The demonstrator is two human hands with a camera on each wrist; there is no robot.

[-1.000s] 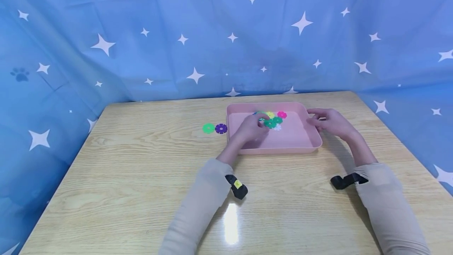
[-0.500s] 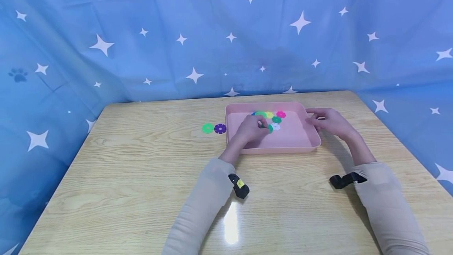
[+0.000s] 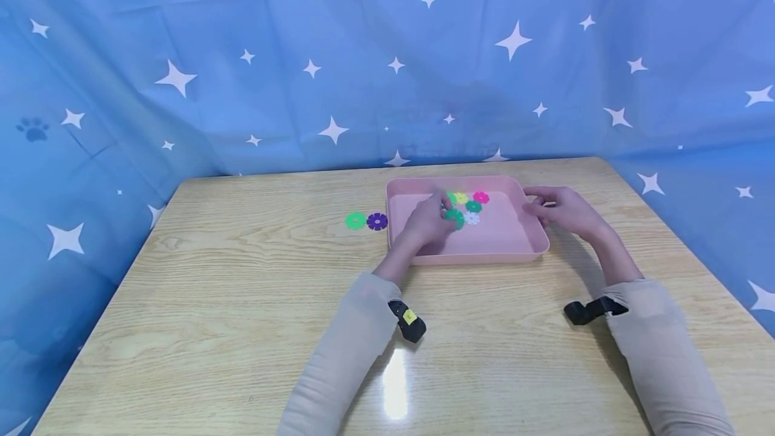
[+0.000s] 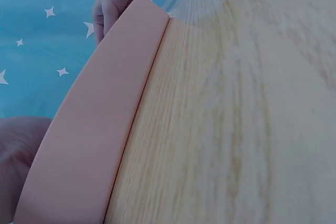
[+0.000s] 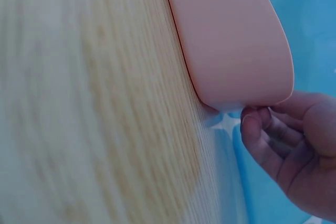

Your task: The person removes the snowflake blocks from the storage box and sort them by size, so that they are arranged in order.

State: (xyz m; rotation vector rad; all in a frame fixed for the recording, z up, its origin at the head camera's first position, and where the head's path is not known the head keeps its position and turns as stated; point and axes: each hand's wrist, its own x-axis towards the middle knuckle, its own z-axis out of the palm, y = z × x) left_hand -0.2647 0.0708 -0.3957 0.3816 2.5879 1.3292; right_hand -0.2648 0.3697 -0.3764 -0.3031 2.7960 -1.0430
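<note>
A shallow pink tray [image 3: 478,258] stands on the table, with several small flower-shaped discs inside. Over its left part my left hand [image 3: 426,222] reaches in, thumb and forefinger spread around a dark green disc [image 3: 455,219]; whether they touch it cannot be told. My right hand [image 3: 566,209] holds the tray's right edge, fingertips at the rim. In the right wrist view, the curled fingers of that hand [image 5: 299,145] meet the end of the tray [image 5: 236,40]. The left wrist view shows the tray's outer wall [image 4: 100,93], which hides the left hand's [image 4: 18,156] fingertips.
A light green disc [image 3: 356,221] and a purple disc [image 3: 377,221] lie on the wooden table [image 3: 212,301], left of the tray. Yellow [image 3: 461,198], pink [image 3: 481,198], dark green [image 3: 473,206] and white [image 3: 472,219] discs lie in the tray. Behind hangs a blue starry cloth [image 3: 272,32].
My left hand moved slightly toward the tray's near side, then its fingers spread. The nearer dark green disc shifted left and shows more fully than half a second ago. My right hand stays put.
</note>
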